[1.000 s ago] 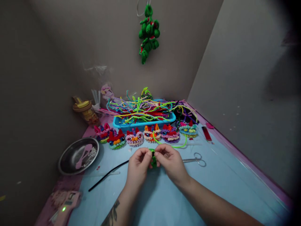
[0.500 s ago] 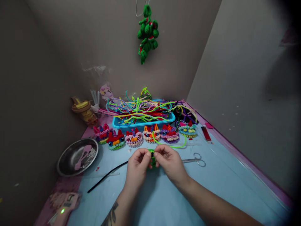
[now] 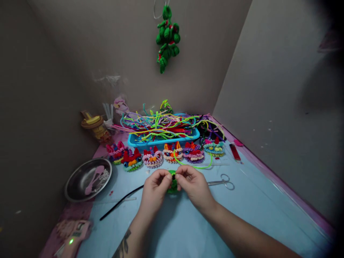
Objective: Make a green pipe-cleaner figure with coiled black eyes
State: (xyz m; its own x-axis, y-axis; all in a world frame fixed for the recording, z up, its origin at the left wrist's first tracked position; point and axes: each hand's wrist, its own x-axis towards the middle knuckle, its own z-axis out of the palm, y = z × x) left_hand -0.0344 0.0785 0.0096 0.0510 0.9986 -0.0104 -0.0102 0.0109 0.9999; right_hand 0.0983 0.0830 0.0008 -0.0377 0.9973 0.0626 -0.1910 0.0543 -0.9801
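Note:
A small green fuzzy pipe-cleaner piece is held between my two hands above the blue table. My left hand pinches its left side with thumb and fingertips. Opposite, my right hand pinches the right side, close to a dark spot on top. The fingers hide much of the piece. A lime pipe cleaner curves from near my right fingertips toward the row of colourful heads. The black pipe cleaner lies beside my left hand, its far end hidden. Scissors lie partly behind my right hand.
Several pipe-cleaner animal heads line up before a blue tray heaped with pipe cleaners. To the left stand a metal bowl holding white beads and a pink glue gun. A green bundle hangs on the wall.
Both hands keep their pinch on the green piece, with only a slight shift of the left hand to the left. The rest of the scene looks the same.

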